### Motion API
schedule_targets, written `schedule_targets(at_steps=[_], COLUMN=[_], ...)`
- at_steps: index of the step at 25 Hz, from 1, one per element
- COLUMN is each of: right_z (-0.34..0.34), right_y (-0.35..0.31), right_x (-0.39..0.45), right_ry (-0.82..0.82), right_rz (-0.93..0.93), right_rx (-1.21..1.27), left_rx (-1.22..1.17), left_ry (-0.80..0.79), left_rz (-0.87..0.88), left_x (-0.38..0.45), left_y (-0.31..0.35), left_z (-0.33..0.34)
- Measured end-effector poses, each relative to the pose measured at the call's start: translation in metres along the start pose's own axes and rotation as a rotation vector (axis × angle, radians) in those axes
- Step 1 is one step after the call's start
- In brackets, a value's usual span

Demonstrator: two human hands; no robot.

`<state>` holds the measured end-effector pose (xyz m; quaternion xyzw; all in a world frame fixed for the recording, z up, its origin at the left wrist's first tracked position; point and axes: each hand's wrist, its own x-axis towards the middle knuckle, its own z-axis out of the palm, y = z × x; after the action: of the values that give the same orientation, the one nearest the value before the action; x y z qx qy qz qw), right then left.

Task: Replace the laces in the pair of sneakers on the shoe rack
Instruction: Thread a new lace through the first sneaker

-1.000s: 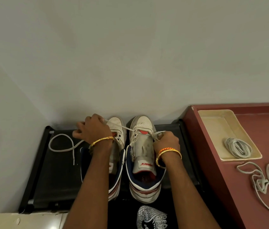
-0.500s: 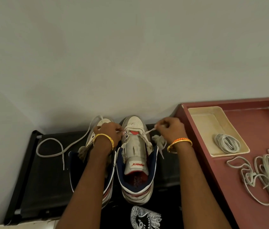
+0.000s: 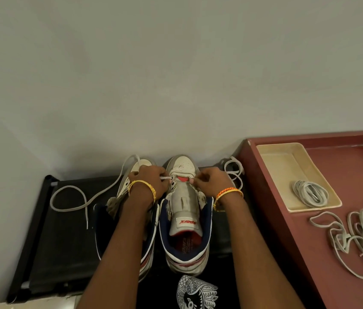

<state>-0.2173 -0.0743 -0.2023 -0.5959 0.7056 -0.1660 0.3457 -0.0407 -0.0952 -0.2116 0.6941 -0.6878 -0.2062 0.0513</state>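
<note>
While pinching lace (image 3: 69, 198) ends at right sneaker (image 3: 185, 210) lowest eyelets with both hands (image 3: 148, 178) (image 3: 212, 180): just begun; upper eyelets, left sneaker (image 3: 131, 175) unlaced.

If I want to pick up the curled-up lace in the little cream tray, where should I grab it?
Probably grab the coiled lace across the middle of its bundle, coming straight down from above. Its loops lie flat and bunched together in the cream tray, so pinching all the strands mid-coil should lift it as one piece. The tray's low walls block a sideways reach, and a single loop might unravel.
</note>
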Motion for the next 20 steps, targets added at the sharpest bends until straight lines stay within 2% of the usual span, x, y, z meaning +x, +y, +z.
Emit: schedule_targets(at_steps=[5, 14, 18, 20], right_z=[0.009, 0.012, 0.007, 0.000], right_y=[0.003, 0.005, 0.002, 0.000], right_x=[0.011, 0.014, 0.011, 0.006], right_ry=[0.047, 0.031, 0.043, 0.083], right_rz=[0.102, 0.153, 0.189, 0.188], right_rx=[0.128, 0.121, 0.095, 0.230], left_rx=[-0.059, 0.000, -0.074, -0.140], left_ry=[0.034, 0.083, 0.114, 0.111], left_rz=[-0.037, -0.120, -0.077, -0.047], left_x=[-0.001, -0.004, -0.008, -0.012], left_y=[0.002, 0.012, 0.006, 0.003], left_z=[-0.001, 0.004, 0.000, -0.004])
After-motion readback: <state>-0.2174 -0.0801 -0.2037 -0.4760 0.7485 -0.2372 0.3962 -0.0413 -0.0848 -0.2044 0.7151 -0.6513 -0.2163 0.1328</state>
